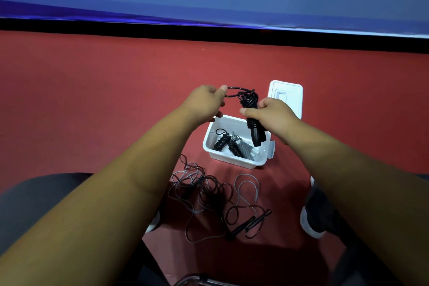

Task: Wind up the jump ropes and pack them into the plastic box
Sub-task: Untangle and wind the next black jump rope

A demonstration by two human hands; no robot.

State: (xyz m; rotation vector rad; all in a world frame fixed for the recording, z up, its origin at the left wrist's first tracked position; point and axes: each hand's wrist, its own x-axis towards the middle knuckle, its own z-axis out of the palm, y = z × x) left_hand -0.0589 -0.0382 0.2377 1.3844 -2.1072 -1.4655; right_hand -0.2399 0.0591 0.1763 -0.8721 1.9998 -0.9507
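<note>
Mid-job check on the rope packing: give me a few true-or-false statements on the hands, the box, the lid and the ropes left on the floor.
1. The left hand and the right hand both hold a black jump rope above the plastic box. True.
2. The plastic box is empty. False: wound ropes already lie in it.
3. The lid is on the box. False: it lies on the floor beyond the box.
4. Loose ropes lie tangled on the floor. True.
</note>
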